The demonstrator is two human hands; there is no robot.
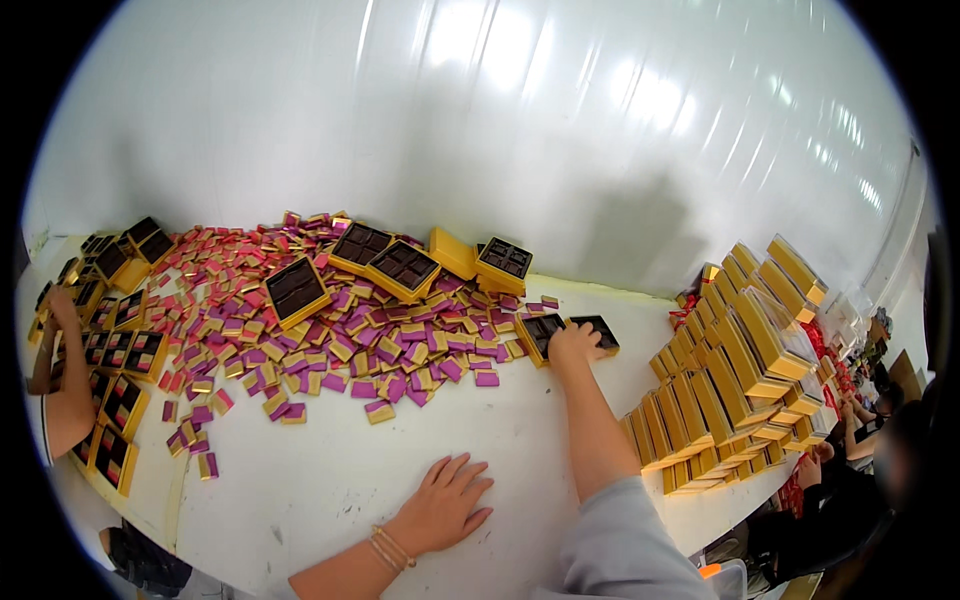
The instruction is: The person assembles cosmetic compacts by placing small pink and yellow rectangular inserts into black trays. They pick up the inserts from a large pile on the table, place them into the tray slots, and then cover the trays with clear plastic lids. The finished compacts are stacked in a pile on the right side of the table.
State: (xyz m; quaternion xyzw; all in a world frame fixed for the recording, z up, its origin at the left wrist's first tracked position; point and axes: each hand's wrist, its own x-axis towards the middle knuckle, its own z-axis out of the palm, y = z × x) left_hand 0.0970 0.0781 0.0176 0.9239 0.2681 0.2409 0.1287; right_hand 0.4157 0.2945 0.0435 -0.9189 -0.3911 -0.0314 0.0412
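Gold box (541, 332) covered, right of the wrapped-sweets pile (385, 345)!
Right fingers (585, 333) half-spread over it, grip unclear; left fingers (453, 471) spread, empty.

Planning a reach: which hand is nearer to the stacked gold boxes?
Right. The right hand is at a black-lined box, left of the stacked gold boxes; the left hand lies on the white table, farther left.

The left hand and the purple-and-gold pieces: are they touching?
Apart: the head view plainly shows white table between the left hand and the purple-and-gold pieces.
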